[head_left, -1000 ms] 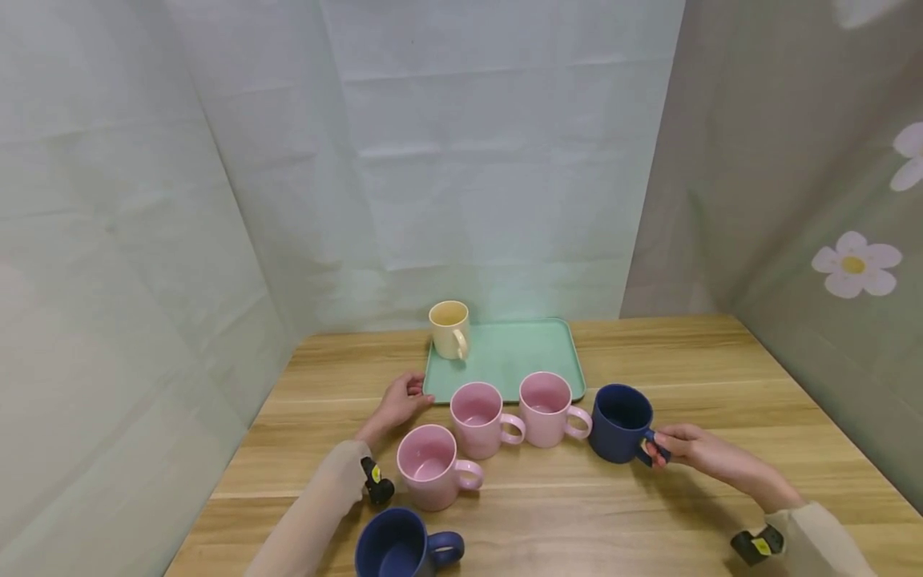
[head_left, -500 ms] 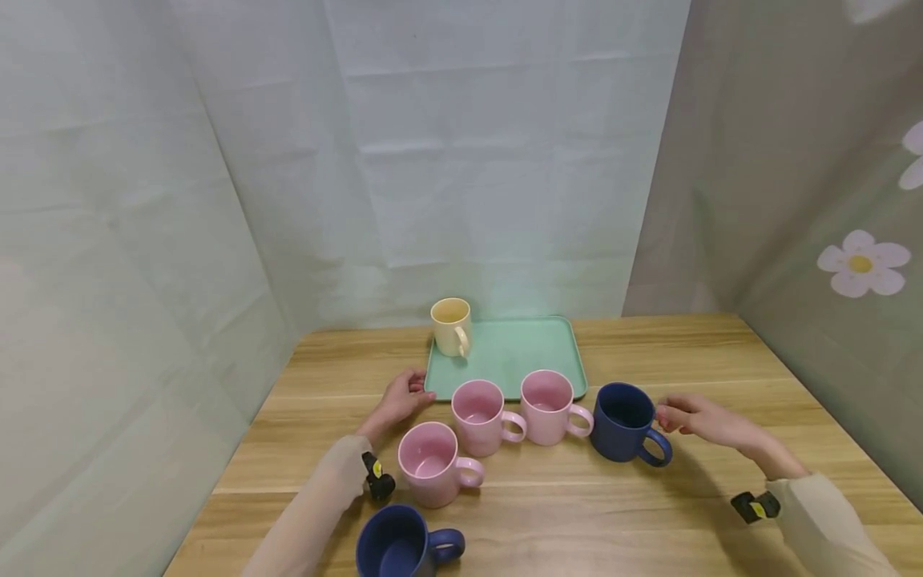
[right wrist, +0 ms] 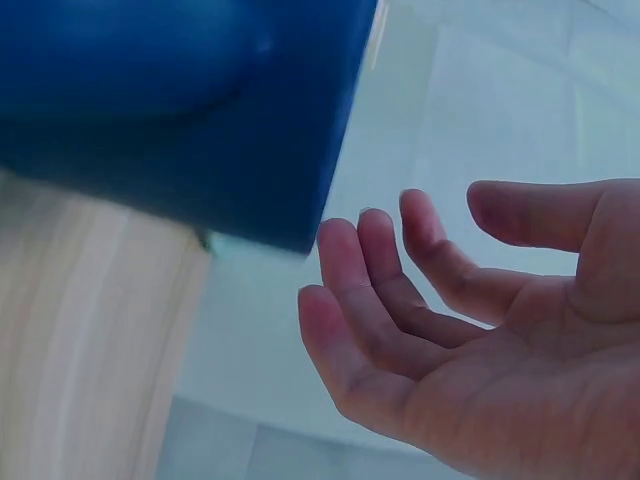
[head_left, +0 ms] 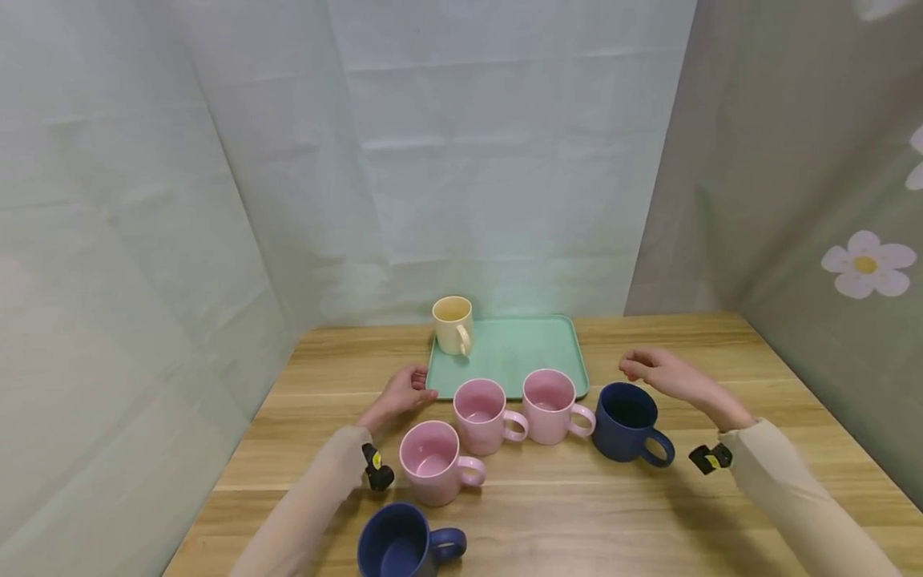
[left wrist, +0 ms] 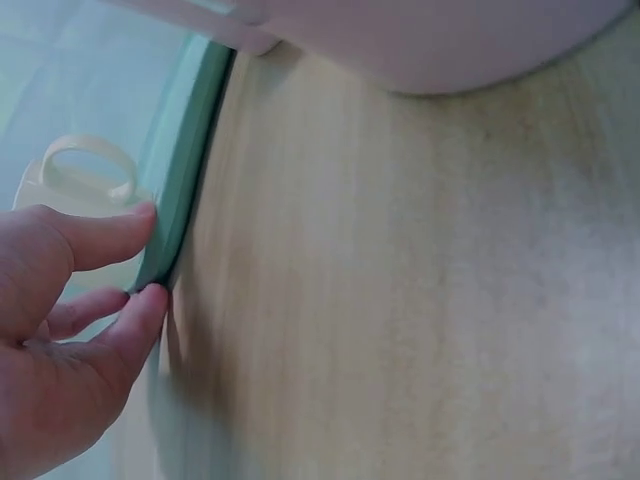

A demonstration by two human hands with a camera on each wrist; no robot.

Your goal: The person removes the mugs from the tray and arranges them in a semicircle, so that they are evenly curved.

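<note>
The left hand (head_left: 401,391) pinches the near left corner of a mint-green tray (head_left: 521,351). In the left wrist view its thumb lies on the rim and fingertips meet the outer corner. Upright at the tray's left end is a cream mug (head_left: 453,332). The right hand (head_left: 667,373) is in the air just behind a navy mug (head_left: 618,433), fingers loosely bent and holding nothing. The right wrist view shows the fingertips apart from that mug's side. Left of it are two pink mugs: one mug (head_left: 550,421) beside it, another mug (head_left: 481,429) farther left.
A third pink mug (head_left: 433,481) stands nearer the front, with a second navy mug (head_left: 397,549) below it, partly cut off by the frame. All handles on the wooden table (head_left: 548,521) point right. Pale cloth (head_left: 490,184) hangs behind and at the sides.
The right hand has let go of the navy mug's handle and moved back and left, to behind the mug. The left hand stays at the tray corner.
</note>
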